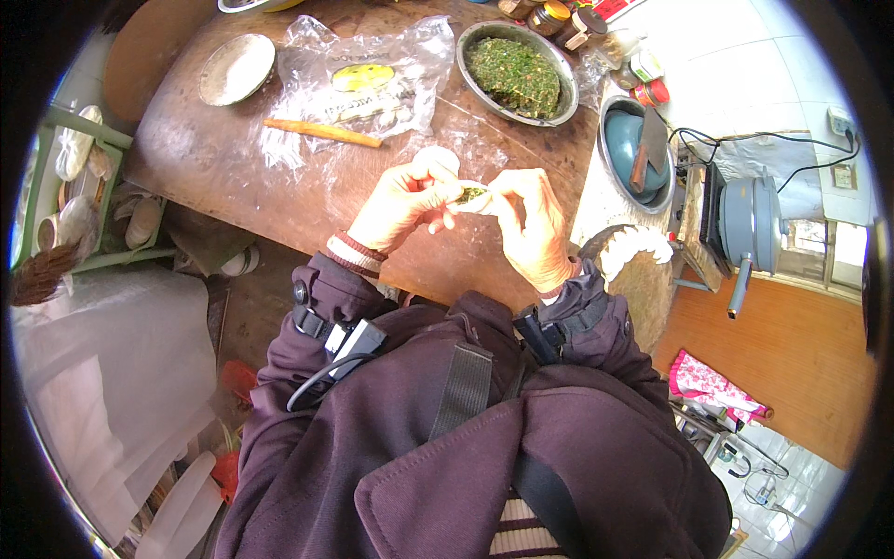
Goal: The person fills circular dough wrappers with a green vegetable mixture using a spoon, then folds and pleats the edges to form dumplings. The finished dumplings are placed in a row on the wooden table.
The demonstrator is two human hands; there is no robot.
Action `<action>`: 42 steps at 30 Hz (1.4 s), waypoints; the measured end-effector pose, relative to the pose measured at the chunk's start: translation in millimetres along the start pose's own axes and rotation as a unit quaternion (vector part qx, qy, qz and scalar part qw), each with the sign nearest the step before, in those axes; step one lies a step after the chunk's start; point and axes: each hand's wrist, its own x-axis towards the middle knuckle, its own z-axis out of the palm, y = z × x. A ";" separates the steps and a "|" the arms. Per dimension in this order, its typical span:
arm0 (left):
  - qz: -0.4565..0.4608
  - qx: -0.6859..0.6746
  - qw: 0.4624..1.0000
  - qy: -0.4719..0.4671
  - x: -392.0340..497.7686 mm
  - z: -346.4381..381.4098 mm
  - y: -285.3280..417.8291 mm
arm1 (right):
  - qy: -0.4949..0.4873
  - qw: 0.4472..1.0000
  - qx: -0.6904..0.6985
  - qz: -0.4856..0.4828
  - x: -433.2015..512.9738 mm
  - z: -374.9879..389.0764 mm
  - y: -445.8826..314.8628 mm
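Between my two hands is a dumpling wrapper [476,198] folded partway around green chopped filling, its top still gaping. My left hand [412,199] pinches one end, and my right hand [532,223] grips the opposite end. Just beyond my left fingers, a round white wrapper [438,159] lies on the wooden table [335,199]. Farther back stands a metal bowl [570,105] of green chopped filling [513,77]. A wooden rolling pin [323,133] rests at the near edge of a clear plastic bag [363,77], which bears printing and whitish pieces.
At the back left sits a bowl of white flour [237,70]. Several jars [548,17] line the back right. A cleaver [649,150] lies across a basin [607,168] on the right. Beyond it is a blue-grey pot [751,223]. A round board [632,279] holds white dumplings [635,248] near my right elbow.
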 end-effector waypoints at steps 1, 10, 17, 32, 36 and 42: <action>0.005 0.024 1.000 0.003 -0.8 0.7 1.4 | 0.001 1.000 0.004 -0.002 -0.4 0.1 0.2; 0.077 0.142 0.985 0.056 -4.2 15.9 -1.6 | 0.012 1.000 -0.012 -0.012 -5.0 -1.0 -0.7; 0.150 0.172 0.974 0.002 -16.4 25.7 12.1 | 0.039 0.999 0.001 -0.015 -4.3 -7.7 -1.5; 0.175 0.254 0.945 0.106 -18.2 39.2 -5.8 | 0.035 0.975 0.183 0.119 -15.8 -5.8 -5.0; 0.211 0.258 0.936 0.113 -21.0 42.8 -7.4 | 0.022 0.984 0.154 0.092 -14.9 -10.7 -8.6; 0.223 0.335 0.908 0.116 -24.7 47.0 3.3 | 0.018 0.995 0.093 0.040 -5.1 -24.8 -18.7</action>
